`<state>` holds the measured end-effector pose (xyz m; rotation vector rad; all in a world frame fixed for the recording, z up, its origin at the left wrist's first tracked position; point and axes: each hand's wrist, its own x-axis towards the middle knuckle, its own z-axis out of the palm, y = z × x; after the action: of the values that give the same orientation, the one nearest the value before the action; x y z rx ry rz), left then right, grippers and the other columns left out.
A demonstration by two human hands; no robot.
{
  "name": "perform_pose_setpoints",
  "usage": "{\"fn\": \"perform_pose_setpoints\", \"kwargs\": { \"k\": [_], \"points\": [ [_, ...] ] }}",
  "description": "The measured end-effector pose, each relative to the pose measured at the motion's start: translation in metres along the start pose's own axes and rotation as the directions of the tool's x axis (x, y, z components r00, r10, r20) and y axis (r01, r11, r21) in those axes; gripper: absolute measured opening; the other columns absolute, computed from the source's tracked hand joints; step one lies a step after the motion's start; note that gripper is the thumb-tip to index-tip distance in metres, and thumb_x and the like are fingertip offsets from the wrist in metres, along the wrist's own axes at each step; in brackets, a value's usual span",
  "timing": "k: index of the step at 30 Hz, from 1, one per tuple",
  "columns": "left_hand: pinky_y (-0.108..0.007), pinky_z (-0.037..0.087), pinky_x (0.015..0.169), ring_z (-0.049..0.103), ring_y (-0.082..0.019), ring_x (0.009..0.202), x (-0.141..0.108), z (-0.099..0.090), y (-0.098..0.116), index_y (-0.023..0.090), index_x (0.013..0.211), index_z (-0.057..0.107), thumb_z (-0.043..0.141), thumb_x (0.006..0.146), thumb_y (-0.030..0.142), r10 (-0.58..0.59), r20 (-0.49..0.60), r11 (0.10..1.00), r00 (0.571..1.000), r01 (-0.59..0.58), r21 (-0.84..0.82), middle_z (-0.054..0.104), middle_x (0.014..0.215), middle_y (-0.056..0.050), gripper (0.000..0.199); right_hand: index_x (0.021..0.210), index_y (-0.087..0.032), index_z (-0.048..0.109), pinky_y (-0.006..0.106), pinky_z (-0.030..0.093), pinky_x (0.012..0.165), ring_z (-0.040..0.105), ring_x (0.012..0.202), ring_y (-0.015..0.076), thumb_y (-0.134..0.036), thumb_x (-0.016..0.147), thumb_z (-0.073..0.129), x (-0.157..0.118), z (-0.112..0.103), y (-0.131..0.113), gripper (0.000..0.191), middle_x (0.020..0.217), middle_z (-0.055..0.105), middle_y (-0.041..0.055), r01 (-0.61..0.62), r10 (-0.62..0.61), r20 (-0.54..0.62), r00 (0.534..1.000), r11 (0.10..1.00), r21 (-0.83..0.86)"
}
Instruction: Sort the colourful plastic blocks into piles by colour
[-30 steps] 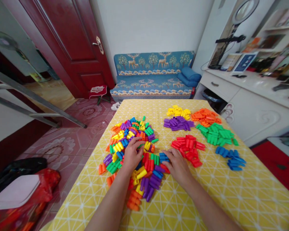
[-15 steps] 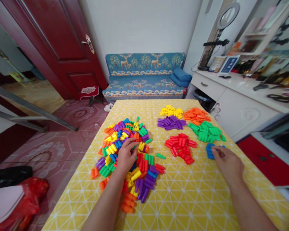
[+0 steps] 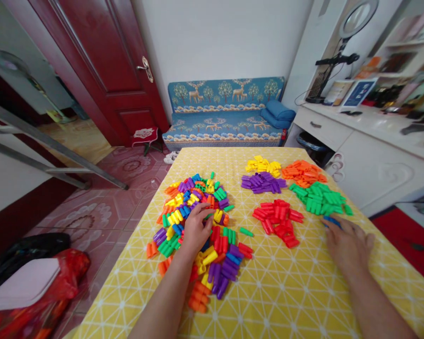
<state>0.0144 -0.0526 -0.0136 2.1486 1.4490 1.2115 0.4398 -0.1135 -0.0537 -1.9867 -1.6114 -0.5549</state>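
Note:
On the left of the table lies a mixed heap of plastic building pieces [image 3: 178, 216] shaped like short joined tubes, in several colours. My left hand [image 3: 197, 230] rests on this heap, fingers stretched to the right over orange, yellow and green pieces, gripping nothing I can see. At the right, my right hand [image 3: 349, 242] lies palm down with its fingers spread. It covers most of the blue pieces [image 3: 332, 221], of which a small part shows at the fingertips. Red pieces [image 3: 279, 219] lie between my hands, and green pieces [image 3: 320, 197] just beyond the right one.
Separate piles of yellow pieces [image 3: 263, 165], purple pieces [image 3: 263, 182] and orange pieces [image 3: 304, 173] lie farther back. A lone green piece [image 3: 246, 231] sits right of the heap. Beyond the patterned yellow tablecloth [image 3: 268, 296] are a blue sofa [image 3: 226, 120] and a white cabinet [image 3: 367, 155].
My right hand has gone from pinched fingers at the blue pieces to spread fingers lying over them. My left hand stays on the heap. The view has shifted slightly left.

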Motion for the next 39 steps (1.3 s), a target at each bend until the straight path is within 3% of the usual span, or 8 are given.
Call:
{"fn": "perform_pose_setpoints", "kwargs": {
  "k": [5,8,11,14,17,22,27,39],
  "points": [
    [-0.035,0.052,0.091,0.061,-0.020,0.104,0.000,0.000,0.002,0.021,0.095,0.071,0.056,0.082,0.011,0.009,0.004,1.000,1.000,-0.009,-0.001,0.064,0.112,-0.007,0.023,0.099,-0.021,0.069,0.056,0.037,0.097,0.054,0.110,0.0312,-0.038,0.089,0.044,0.008,-0.014,-0.037,0.032,0.111,0.065,0.0125,0.081,-0.073,-0.044,0.996,0.967,0.240],
    [-0.036,0.051,0.092,0.061,-0.020,0.105,0.000,0.000,0.002,0.021,0.096,0.071,0.056,0.082,0.011,0.014,0.014,1.000,1.000,-0.014,0.009,0.065,0.112,-0.007,0.023,0.102,-0.022,0.068,0.043,0.044,0.096,0.058,0.107,0.0232,-0.034,0.090,0.045,0.010,-0.026,-0.097,0.028,0.113,0.064,0.0084,0.122,-0.204,0.087,0.975,0.820,0.559],
    [-0.037,0.051,0.091,0.062,-0.021,0.104,-0.001,0.000,0.001,0.021,0.096,0.071,0.057,0.082,0.012,0.023,0.026,1.000,0.999,-0.024,0.021,0.066,0.110,-0.007,0.022,0.109,-0.024,0.065,0.035,0.051,0.085,0.062,0.099,0.0194,-0.029,0.090,0.046,0.009,-0.026,-0.164,0.027,0.117,0.062,0.0078,0.043,-0.370,0.284,0.885,0.670,0.741],
    [-0.037,0.052,0.090,0.062,-0.020,0.101,0.000,0.001,0.001,0.021,0.096,0.071,0.056,0.082,0.011,0.035,0.020,0.999,0.999,-0.036,0.025,0.067,0.107,-0.007,0.023,0.124,-0.022,0.057,0.035,0.052,0.082,0.063,0.086,0.0171,-0.027,0.085,0.054,0.009,-0.012,-0.216,0.039,0.121,0.059,0.0097,-0.030,-0.443,0.394,0.805,0.633,0.773],
    [-0.037,0.052,0.089,0.062,-0.020,0.099,0.001,0.001,0.002,0.021,0.095,0.071,0.056,0.081,0.009,0.043,0.025,0.999,0.999,-0.044,0.026,0.069,0.103,-0.006,0.024,0.125,-0.023,0.057,0.035,0.050,0.081,0.062,0.086,0.0183,-0.030,0.082,0.059,0.010,0.008,-0.244,0.043,0.117,0.061,0.0087,-0.040,-0.390,0.413,0.823,0.685,0.727],
    [-0.037,0.051,0.086,0.062,-0.020,0.094,0.001,0.000,0.002,0.021,0.096,0.071,0.058,0.081,0.011,0.069,0.045,0.996,0.997,-0.071,0.049,0.070,0.098,-0.005,0.023,0.105,-0.024,0.065,0.033,0.050,0.078,0.061,0.084,0.0178,-0.030,0.081,0.058,0.006,0.027,-0.252,0.025,0.097,0.066,0.0032,-0.117,-0.299,0.373,0.878,0.621,0.775],
    [-0.041,0.049,0.089,0.059,-0.024,0.101,0.001,0.000,0.003,0.023,0.104,0.070,0.059,0.082,0.016,0.111,0.147,0.976,0.983,-0.136,0.169,0.067,0.111,-0.007,0.026,0.096,-0.020,0.065,0.034,0.050,0.080,0.061,0.090,0.0198,-0.024,0.077,0.057,0.004,0.028,-0.247,0.021,0.098,0.065,0.0059,-0.179,-0.233,0.333,0.914,0.505,0.844],
    [-0.039,0.045,0.081,0.056,-0.023,0.095,0.001,0.000,0.008,0.024,0.105,0.070,0.057,0.085,0.024,0.096,0.217,0.953,0.971,-0.152,0.261,0.069,0.102,-0.008,0.024,0.096,-0.018,0.064,0.030,0.052,0.072,0.061,0.087,0.0180,-0.021,0.077,0.055,0.005,0.026,-0.247,0.021,0.099,0.064,0.0067,-0.274,-0.237,0.385,0.892,0.392,0.878]
  ]
}}
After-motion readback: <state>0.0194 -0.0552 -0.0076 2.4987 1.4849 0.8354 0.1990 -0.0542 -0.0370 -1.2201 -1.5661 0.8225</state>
